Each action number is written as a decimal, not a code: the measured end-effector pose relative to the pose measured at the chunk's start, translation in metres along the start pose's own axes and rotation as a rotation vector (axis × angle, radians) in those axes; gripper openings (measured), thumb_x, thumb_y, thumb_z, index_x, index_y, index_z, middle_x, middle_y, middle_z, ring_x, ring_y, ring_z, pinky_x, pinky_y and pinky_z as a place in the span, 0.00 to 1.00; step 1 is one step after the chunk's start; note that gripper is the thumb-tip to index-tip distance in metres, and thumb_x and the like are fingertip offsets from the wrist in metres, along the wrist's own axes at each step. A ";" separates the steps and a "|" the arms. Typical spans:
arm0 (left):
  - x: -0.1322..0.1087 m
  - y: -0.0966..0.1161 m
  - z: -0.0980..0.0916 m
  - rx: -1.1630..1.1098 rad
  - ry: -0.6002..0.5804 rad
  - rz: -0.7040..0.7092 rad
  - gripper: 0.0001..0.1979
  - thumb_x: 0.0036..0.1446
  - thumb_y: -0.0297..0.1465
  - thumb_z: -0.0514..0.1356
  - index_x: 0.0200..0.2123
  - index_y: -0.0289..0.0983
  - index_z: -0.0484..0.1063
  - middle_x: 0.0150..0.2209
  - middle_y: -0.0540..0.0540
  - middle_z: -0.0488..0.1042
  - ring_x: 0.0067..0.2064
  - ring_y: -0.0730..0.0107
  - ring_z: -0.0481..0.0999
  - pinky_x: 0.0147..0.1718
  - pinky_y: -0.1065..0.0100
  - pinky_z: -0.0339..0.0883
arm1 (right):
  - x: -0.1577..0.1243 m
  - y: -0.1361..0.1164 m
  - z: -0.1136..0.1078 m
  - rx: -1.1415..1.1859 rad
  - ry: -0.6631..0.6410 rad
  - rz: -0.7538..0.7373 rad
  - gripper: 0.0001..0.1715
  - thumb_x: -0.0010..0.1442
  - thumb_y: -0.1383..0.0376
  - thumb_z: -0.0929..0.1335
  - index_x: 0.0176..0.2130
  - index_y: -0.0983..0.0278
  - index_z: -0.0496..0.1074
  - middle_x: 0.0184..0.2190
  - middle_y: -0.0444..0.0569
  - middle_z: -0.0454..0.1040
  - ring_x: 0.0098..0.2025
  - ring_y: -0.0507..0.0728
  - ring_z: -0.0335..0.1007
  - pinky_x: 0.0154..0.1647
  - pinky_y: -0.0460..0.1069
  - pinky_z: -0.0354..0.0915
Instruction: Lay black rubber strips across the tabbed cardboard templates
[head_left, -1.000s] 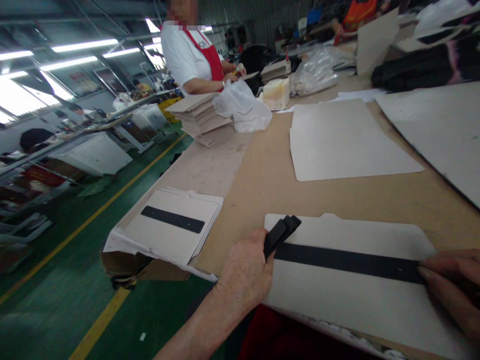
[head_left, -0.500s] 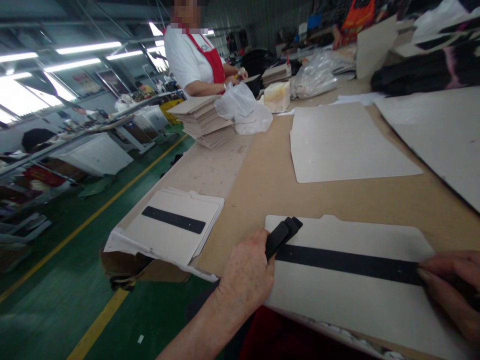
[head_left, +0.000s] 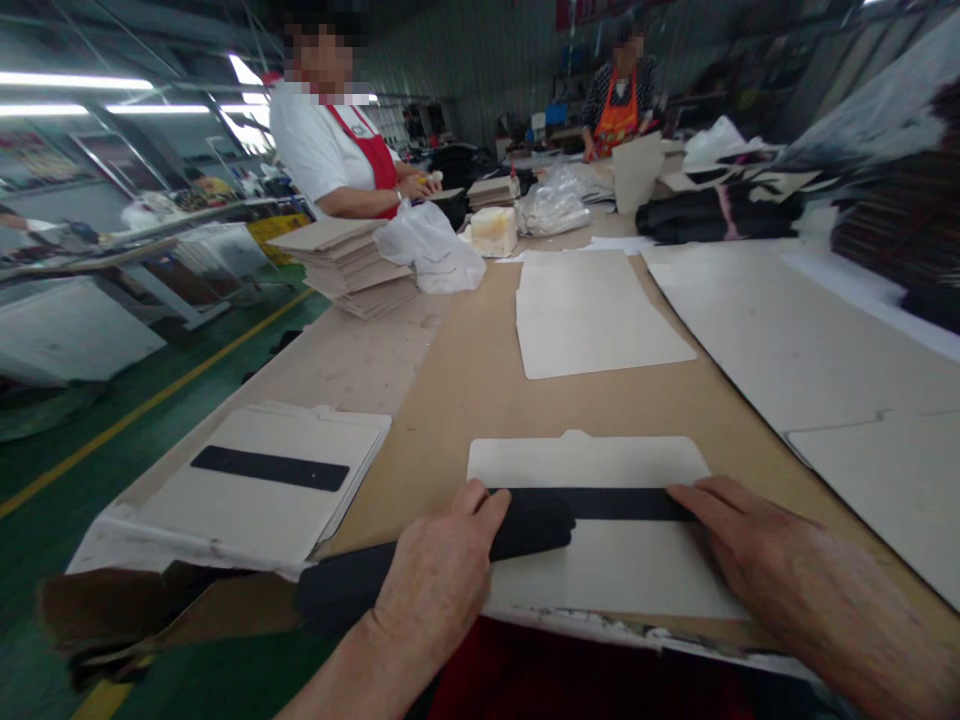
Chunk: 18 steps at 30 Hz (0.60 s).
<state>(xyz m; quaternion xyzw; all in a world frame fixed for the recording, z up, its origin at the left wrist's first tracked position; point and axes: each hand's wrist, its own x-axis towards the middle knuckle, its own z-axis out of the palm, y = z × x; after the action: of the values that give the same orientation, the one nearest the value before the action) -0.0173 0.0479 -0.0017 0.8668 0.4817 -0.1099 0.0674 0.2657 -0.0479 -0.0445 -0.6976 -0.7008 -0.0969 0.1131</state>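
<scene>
In front of me lies a whitish board (head_left: 630, 575) with rounded corners and a small tab on its far edge. A black strip (head_left: 622, 503) runs across it from side to side. My left hand (head_left: 446, 555) is closed round a bundle of black strips (head_left: 532, 525), which sticks out on both sides of the fist. Its thumb and forefinger are at the strip's left end. My right hand (head_left: 757, 535) has its fingertips together on the strip's right end; its palm side is hidden.
On my left, a small stack of similar boards (head_left: 262, 510) has a black strip on top. Another whitish board (head_left: 592, 310) lies farther back. Large sheets (head_left: 810, 330) cover the right side. Behind are piled cardboard pieces (head_left: 352, 265), a plastic bag (head_left: 431, 245) and two co-workers.
My view has turned right and levelled. The strip bundle in my left hand has swung to lie nearly sideways, low over the board. My right hand stays at the strip's right end.
</scene>
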 end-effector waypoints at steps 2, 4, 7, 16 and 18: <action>-0.003 0.000 0.000 0.109 -0.015 0.056 0.38 0.54 0.14 0.51 0.65 0.47 0.60 0.53 0.44 0.71 0.41 0.64 0.79 0.39 0.64 0.75 | -0.003 -0.003 -0.003 -0.165 -0.069 -0.129 0.36 0.50 0.79 0.62 0.53 0.55 0.74 0.42 0.47 0.77 0.28 0.54 0.75 0.21 0.47 0.67; -0.005 0.002 0.000 0.208 -0.027 0.084 0.40 0.55 0.14 0.51 0.67 0.49 0.57 0.54 0.43 0.70 0.39 0.64 0.79 0.38 0.63 0.76 | -0.006 -0.005 -0.002 -0.249 -0.075 -0.172 0.40 0.48 0.80 0.62 0.56 0.55 0.73 0.41 0.48 0.76 0.26 0.54 0.74 0.19 0.46 0.67; -0.006 0.005 0.001 0.285 -0.053 0.107 0.40 0.55 0.15 0.52 0.68 0.49 0.56 0.54 0.42 0.71 0.37 0.65 0.79 0.37 0.63 0.78 | -0.010 -0.009 0.002 -0.331 -0.050 -0.198 0.40 0.46 0.81 0.63 0.55 0.57 0.73 0.40 0.49 0.76 0.24 0.54 0.73 0.16 0.45 0.66; 0.000 0.005 0.004 0.255 -0.065 0.103 0.41 0.53 0.15 0.50 0.68 0.47 0.56 0.56 0.40 0.68 0.38 0.63 0.80 0.37 0.61 0.78 | -0.005 -0.014 -0.001 -0.312 -0.141 -0.190 0.34 0.52 0.78 0.64 0.57 0.61 0.71 0.41 0.51 0.73 0.24 0.52 0.69 0.18 0.47 0.67; -0.001 0.003 0.004 0.218 -0.071 0.095 0.41 0.53 0.15 0.50 0.68 0.47 0.56 0.58 0.39 0.67 0.40 0.61 0.81 0.38 0.60 0.78 | -0.005 -0.011 -0.002 -0.257 -0.160 -0.170 0.33 0.54 0.77 0.64 0.57 0.59 0.71 0.42 0.51 0.72 0.30 0.55 0.73 0.23 0.48 0.71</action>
<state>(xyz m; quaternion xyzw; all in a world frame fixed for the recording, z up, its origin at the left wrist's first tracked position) -0.0159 0.0441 -0.0055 0.8864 0.4226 -0.1889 -0.0051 0.2549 -0.0534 -0.0434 -0.6499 -0.7460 -0.1391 -0.0418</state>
